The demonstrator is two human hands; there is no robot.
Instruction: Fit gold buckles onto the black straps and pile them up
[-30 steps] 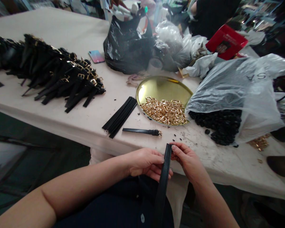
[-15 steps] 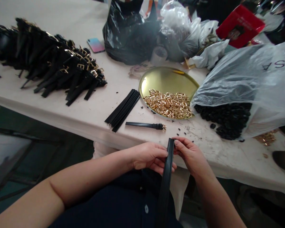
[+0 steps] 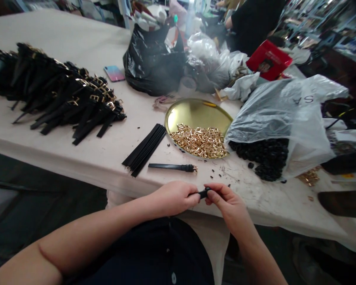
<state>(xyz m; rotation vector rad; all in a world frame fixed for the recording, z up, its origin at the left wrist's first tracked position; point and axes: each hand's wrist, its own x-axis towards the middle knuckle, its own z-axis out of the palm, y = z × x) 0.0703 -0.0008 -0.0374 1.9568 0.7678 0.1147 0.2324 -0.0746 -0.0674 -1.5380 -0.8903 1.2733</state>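
Note:
Both my hands are closed around a black strap (image 3: 203,193) just in front of the table edge. Only a short length of it shows between them. My left hand (image 3: 178,198) grips it, fingers wrapped round. At its other end, my right hand (image 3: 225,201) pinches the tip between thumb and fingers; whether a small black piece is there too, I cannot make out. Beyond my hands lies one strap with a gold buckle (image 3: 172,167), and behind it a bundle of flat black straps (image 3: 145,148). A round gold tray (image 3: 195,111) holds a heap of gold buckles (image 3: 200,140).
Buckled black straps (image 3: 62,95) are piled at left, near a phone (image 3: 114,73). A translucent bag (image 3: 281,107) spills small black pieces (image 3: 264,154) at right. A black bag (image 3: 151,63) and a red packet (image 3: 268,59) stand behind. A person (image 3: 255,23) is at the back.
The strap, which hung long and upright from my hands, now shows only as a short piece between them. My left hand has closed around it. The camera view has tilted up.

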